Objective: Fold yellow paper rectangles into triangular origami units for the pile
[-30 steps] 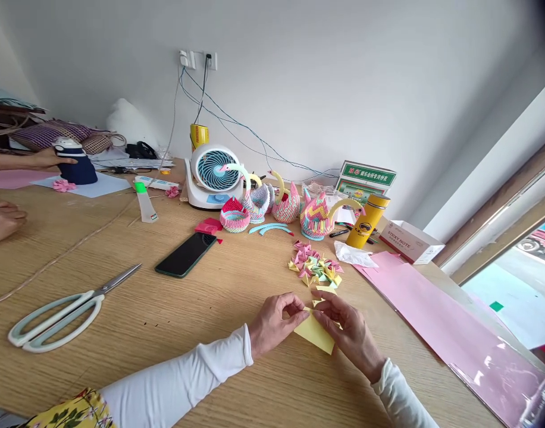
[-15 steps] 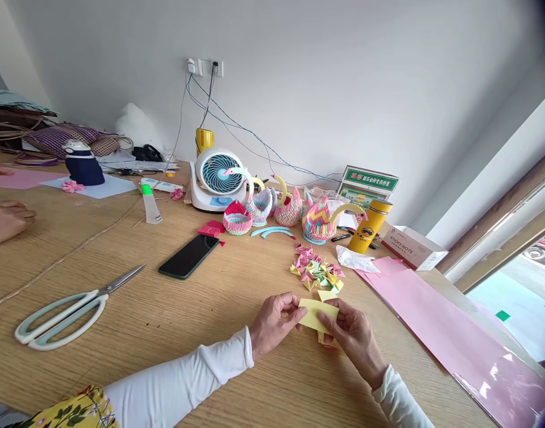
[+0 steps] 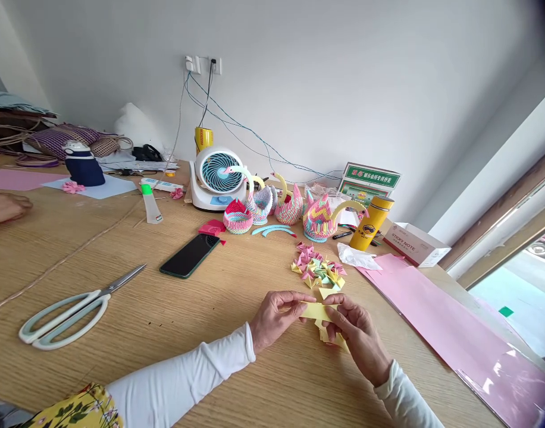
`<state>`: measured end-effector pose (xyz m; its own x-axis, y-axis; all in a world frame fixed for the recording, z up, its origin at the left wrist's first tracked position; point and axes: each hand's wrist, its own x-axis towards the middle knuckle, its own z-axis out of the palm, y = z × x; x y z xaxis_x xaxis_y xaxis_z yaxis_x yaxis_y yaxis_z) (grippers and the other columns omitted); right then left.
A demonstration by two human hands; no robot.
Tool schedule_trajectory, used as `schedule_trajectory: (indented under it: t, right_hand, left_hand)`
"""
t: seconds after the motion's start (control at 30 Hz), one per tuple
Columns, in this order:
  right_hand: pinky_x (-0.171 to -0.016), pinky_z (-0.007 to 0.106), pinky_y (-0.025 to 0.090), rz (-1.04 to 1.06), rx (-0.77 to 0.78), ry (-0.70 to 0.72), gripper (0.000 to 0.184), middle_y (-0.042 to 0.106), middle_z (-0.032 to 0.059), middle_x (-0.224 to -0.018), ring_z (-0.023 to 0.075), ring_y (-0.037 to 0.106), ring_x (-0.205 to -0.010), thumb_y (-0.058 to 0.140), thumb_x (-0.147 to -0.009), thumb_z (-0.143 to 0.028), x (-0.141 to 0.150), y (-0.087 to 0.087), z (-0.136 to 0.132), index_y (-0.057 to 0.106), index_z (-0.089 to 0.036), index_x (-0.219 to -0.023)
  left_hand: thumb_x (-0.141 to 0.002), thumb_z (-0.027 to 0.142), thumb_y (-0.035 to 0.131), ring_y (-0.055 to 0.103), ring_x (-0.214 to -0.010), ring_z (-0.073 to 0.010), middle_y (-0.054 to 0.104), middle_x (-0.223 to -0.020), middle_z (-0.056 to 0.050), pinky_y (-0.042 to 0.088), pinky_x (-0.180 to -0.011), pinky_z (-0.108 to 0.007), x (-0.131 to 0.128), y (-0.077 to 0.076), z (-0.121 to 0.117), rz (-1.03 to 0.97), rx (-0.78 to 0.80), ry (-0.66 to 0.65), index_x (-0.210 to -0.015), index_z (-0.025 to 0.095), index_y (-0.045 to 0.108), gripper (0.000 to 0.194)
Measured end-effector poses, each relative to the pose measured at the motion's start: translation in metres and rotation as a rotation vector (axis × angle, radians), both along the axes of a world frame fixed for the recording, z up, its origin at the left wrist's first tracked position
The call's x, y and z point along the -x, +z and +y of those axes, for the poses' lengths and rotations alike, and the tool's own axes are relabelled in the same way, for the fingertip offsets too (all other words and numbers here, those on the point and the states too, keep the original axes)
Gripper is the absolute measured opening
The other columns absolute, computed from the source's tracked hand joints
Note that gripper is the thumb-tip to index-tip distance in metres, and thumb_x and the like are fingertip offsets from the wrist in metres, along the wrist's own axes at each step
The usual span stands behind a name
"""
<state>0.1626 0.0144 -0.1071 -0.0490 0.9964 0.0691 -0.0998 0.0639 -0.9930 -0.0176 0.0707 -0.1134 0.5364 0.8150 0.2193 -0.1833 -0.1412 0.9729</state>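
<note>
My left hand [image 3: 272, 321] pinches one end of a small, pale-yellow paper slip [image 3: 315, 311] between thumb and fingers, and my right hand [image 3: 364, 342] grips the other end the same way. The slip is stretched between them just above the wooden surface [image 3: 201, 321], in front of me and a little to the right. It shows as a narrow band with a straight lower edge, so I judge it is already folded lengthwise rather than lying flat. Being that narrow, it likely depends on even pressure from both thumbs to keep its edges in line. I cannot tell how sharp the crease is, since my fingers cover much of it.

Other pale-yellow papers [image 3: 325, 334] lie under and beside my right hand, and a small yellow paper piece [image 3: 327, 293] sits just beyond my fingertips. Past it is a loose pile of pink, green and yellow folded paper pieces [image 3: 317, 270], with a multicoloured paper swan [image 3: 319, 223] standing behind. Long pink paper sheets [image 3: 433, 315] lie to the right. To my left rest a black phone with a green edge [image 3: 190, 255] and white-handled metal scissors [image 3: 125, 279], touched by neither hand. At the far left, another person's hand [image 3: 7, 208] rests on the surface.
</note>
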Motion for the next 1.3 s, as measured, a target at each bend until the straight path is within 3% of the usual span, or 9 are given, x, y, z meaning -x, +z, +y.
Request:
schedule_trajectory:
  t: [0.23,0.37,0.5,0.63,0.73,0.87,1.0,1.3]
  right_hand:
    - [-0.053,0.02,0.041,0.02,0.003,-0.004,0.016,0.061,-0.0011,-0.066,0.0084,0.052,-0.051,0.063,-0.083,-0.033,-0.001,-0.001,-0.001,0.06,-0.018,-0.083]
    - [-0.053,0.021,0.041,0.009,-0.004,-0.003,0.014,0.06,-0.0009,-0.067,0.0091,0.052,-0.052,0.06,-0.084,-0.031,0.0,-0.002,-0.001,0.06,-0.017,-0.083]
    - [-0.055,0.025,0.044,0.026,0.001,0.053,0.015,0.062,0.0019,-0.073,0.0123,0.056,-0.057,0.05,-0.085,-0.028,-0.001,-0.002,-0.003,0.061,-0.018,-0.09]
    - [-0.054,0.024,0.046,-0.159,-0.046,0.027,0.022,0.059,0.0003,-0.069,0.0135,0.056,-0.06,0.058,-0.083,-0.03,0.0,-0.003,-0.004,0.057,-0.019,-0.102]
    - [-0.05,0.023,0.047,-0.266,-0.118,-0.077,0.027,0.06,0.0026,-0.075,0.0142,0.057,-0.062,0.065,-0.08,-0.038,0.001,-0.005,-0.001,0.058,-0.018,-0.097]
    - [-0.046,0.021,0.046,-0.298,-0.098,-0.156,0.033,0.059,0.0004,-0.058,0.0111,0.053,-0.049,0.065,-0.079,-0.045,-0.001,-0.008,0.004,0.059,-0.016,-0.094]
    - [-0.045,0.02,0.044,-0.281,-0.082,-0.154,0.034,0.06,-0.0003,-0.054,0.0097,0.052,-0.046,0.063,-0.081,-0.046,-0.001,-0.008,0.004,0.059,-0.015,-0.093]
    - [-0.046,0.022,0.043,-0.301,-0.036,-0.12,0.035,0.061,-0.0005,-0.053,0.0108,0.053,-0.045,0.063,-0.081,-0.047,0.002,-0.01,0.003,0.057,-0.015,-0.095]
  left_hand:
    - [-0.073,0.024,0.06,0.058,-0.062,-0.0134,0.064,-0.067,-0.003,0.046,-0.066,-0.026,-0.003,0.001,0.0,-0.104,0.138,0.03,-0.075,0.009,0.068,0.016]
    - [-0.078,0.021,0.05,0.058,-0.064,-0.0137,0.062,-0.063,-0.002,0.043,-0.073,-0.028,0.001,0.001,0.002,-0.106,0.123,0.02,-0.076,0.01,0.068,0.021]
    - [-0.082,0.03,0.055,0.057,-0.065,-0.0129,0.061,-0.064,-0.001,0.041,-0.076,-0.028,0.002,-0.001,0.005,-0.094,0.145,0.021,-0.079,0.01,0.067,0.024]
    - [-0.079,0.033,0.06,0.059,-0.065,-0.0137,0.062,-0.079,-0.004,0.043,-0.07,-0.029,-0.001,-0.006,0.008,-0.213,0.267,0.006,-0.079,0.009,0.066,0.024]
    - [-0.079,0.031,0.058,0.06,-0.07,-0.0167,0.062,-0.083,-0.007,0.045,-0.065,-0.029,-0.002,-0.007,0.008,-0.286,0.315,-0.052,-0.08,0.008,0.065,0.024]
    - [-0.079,0.029,0.06,0.056,-0.062,-0.0124,0.061,-0.073,-0.003,0.045,-0.066,-0.027,-0.002,-0.005,0.003,-0.188,0.219,-0.112,-0.09,0.01,0.061,0.022]
    - [-0.074,0.029,0.07,0.058,-0.073,-0.0118,0.064,-0.083,-0.004,0.044,-0.071,-0.023,-0.002,-0.003,0.0,-0.058,0.115,-0.058,-0.091,0.012,0.06,0.027]
    - [-0.075,0.037,0.068,0.062,-0.062,-0.0118,0.069,-0.079,-0.006,0.047,-0.065,-0.023,-0.004,-0.008,0.003,-0.088,0.101,-0.069,-0.091,0.008,0.067,0.032]
